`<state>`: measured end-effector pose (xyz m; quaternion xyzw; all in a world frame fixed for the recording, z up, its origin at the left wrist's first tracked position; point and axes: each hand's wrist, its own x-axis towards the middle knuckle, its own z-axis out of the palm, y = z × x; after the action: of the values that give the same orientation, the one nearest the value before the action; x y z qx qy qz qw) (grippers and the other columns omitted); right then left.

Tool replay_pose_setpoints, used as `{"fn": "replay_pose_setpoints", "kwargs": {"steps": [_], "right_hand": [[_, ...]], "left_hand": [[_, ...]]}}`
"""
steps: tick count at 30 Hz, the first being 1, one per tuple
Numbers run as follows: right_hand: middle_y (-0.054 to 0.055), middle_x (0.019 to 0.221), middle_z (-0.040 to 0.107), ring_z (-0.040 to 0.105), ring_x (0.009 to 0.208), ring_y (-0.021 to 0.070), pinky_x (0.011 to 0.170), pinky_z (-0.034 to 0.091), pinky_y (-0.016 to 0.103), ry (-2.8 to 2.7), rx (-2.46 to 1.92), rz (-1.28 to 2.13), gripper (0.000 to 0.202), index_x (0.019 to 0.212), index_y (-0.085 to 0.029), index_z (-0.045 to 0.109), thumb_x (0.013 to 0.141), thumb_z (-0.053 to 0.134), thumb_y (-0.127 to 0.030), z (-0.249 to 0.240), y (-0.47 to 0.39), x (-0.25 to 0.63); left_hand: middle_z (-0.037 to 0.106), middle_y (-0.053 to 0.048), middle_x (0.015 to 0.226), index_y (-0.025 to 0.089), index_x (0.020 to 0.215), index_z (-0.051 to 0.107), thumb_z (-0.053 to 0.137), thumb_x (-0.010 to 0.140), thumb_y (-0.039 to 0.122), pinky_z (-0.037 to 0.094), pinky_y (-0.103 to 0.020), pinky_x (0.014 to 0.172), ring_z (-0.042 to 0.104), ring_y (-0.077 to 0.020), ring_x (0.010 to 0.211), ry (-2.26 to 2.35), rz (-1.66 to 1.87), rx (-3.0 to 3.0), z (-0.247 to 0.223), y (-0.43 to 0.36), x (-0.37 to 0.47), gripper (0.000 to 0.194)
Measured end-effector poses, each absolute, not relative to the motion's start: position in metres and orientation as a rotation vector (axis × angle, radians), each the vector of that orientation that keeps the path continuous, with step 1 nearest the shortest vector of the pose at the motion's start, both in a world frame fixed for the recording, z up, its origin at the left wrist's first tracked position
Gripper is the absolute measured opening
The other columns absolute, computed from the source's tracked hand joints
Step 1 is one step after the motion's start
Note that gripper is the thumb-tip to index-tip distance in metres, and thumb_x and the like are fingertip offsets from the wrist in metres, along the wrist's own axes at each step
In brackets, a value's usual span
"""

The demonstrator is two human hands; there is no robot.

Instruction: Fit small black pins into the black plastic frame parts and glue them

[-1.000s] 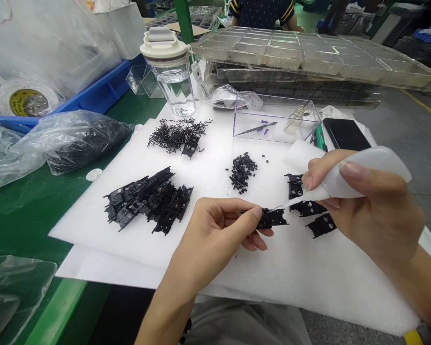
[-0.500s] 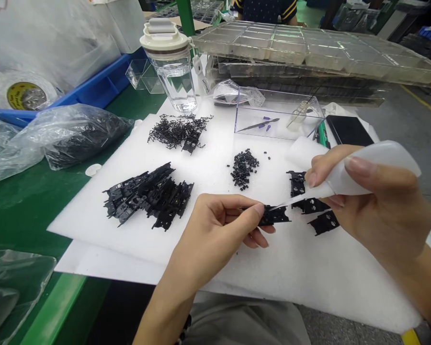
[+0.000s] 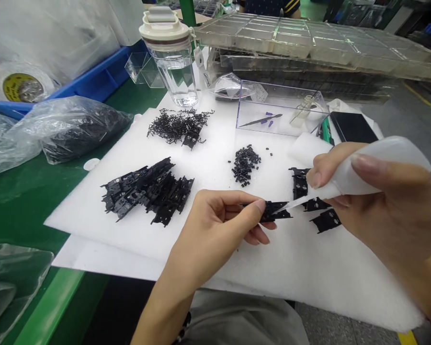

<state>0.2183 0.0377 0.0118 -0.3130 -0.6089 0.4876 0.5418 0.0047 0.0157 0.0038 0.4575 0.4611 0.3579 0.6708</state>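
Between the thumb and fingers of my left hand (image 3: 224, 225) is a flat black plastic part (image 3: 276, 211) with small holes. My right hand (image 3: 384, 206) grips a white squeeze bottle (image 3: 398, 155), its thin nozzle tip at the face of that part. Whether the tip touches, or any liquid comes out, I cannot tell. Several similar black parts (image 3: 326, 221) lie under and beside my right hand. A heap of small black pieces (image 3: 246, 165) is just beyond my left fingers. Further left lies a pile of black plastic parts (image 3: 147, 189).
White foam sheets (image 3: 104, 239) cover the green table. Thin black bent pieces (image 3: 172, 125) lie near a lidded water cup (image 3: 174, 62). A clear box (image 3: 251, 112) holds a pointed tool and a small bottle. Clear compartment trays (image 3: 309, 43) are stacked behind; bagged parts (image 3: 82, 127) are left.
The nozzle tip has shifted slightly right along the black part, away from my left thumb. My left hand keeps its hold. The whole view has shifted a little.
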Motion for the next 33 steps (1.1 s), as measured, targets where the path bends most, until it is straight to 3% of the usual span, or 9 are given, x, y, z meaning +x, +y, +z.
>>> {"fn": "replay_pose_setpoints", "kwargs": {"steps": [10,15,20,23,29,33], "right_hand": [[-0.003,0.079,0.066,0.040,0.052,0.0118,0.038,0.023,0.026,-1.542,-0.666,1.115,0.036,0.092,-0.047,0.080,0.100,0.056,-0.021,0.007,0.038,0.220],[-0.002,0.071,0.064,0.038,0.050,0.0124,0.036,0.023,0.026,-1.485,-0.725,1.134,0.035,0.083,-0.038,0.081,0.099,0.056,-0.020,0.009,0.039,0.218],[-0.003,0.078,0.067,0.041,0.051,0.0113,0.037,0.025,0.024,-1.561,-0.646,1.099,0.033,0.093,-0.046,0.081,0.100,0.058,-0.024,0.006,0.040,0.219],[-0.003,0.075,0.067,0.039,0.050,0.0114,0.037,0.024,0.025,-1.510,-0.678,1.123,0.033,0.088,-0.043,0.081,0.098,0.058,-0.022,0.006,0.038,0.218],[0.002,0.070,0.065,0.038,0.050,0.0123,0.039,0.024,0.028,-1.344,-0.798,1.143,0.037,0.070,-0.024,0.078,0.094,0.050,-0.016,0.014,0.039,0.217],[0.002,0.072,0.061,0.041,0.056,0.0119,0.047,0.036,0.027,-1.171,-0.824,0.976,0.024,0.080,-0.019,0.080,0.090,0.059,-0.021,0.016,0.046,0.215]], "left_hand": [[0.075,0.005,0.061,0.023,0.074,0.082,0.070,0.092,0.025,0.054,-0.009,0.055,0.067,-0.0057,0.055,1.022,0.835,1.023,0.004,0.014,0.005,0.022],[0.075,0.005,0.061,0.023,0.074,0.082,0.070,0.092,0.025,0.055,-0.009,0.056,0.068,-0.0061,0.056,1.024,0.846,1.038,0.003,0.014,0.005,0.022],[0.075,0.005,0.062,0.024,0.075,0.082,0.070,0.092,0.025,0.054,-0.009,0.055,0.068,-0.0059,0.055,1.022,0.858,1.038,0.001,0.013,0.005,0.021],[0.075,0.005,0.063,0.023,0.075,0.082,0.070,0.092,0.025,0.054,-0.009,0.054,0.067,-0.0060,0.054,1.020,0.860,1.037,0.001,0.012,0.005,0.021],[0.077,0.003,0.066,0.022,0.076,0.082,0.068,0.094,0.026,0.056,-0.011,0.056,0.069,-0.0075,0.057,1.030,0.864,1.032,0.003,0.011,0.004,0.023],[0.078,0.002,0.071,0.021,0.081,0.082,0.069,0.094,0.030,0.057,-0.012,0.061,0.071,-0.0092,0.064,1.024,0.909,1.065,0.002,0.011,0.002,0.020]]}}
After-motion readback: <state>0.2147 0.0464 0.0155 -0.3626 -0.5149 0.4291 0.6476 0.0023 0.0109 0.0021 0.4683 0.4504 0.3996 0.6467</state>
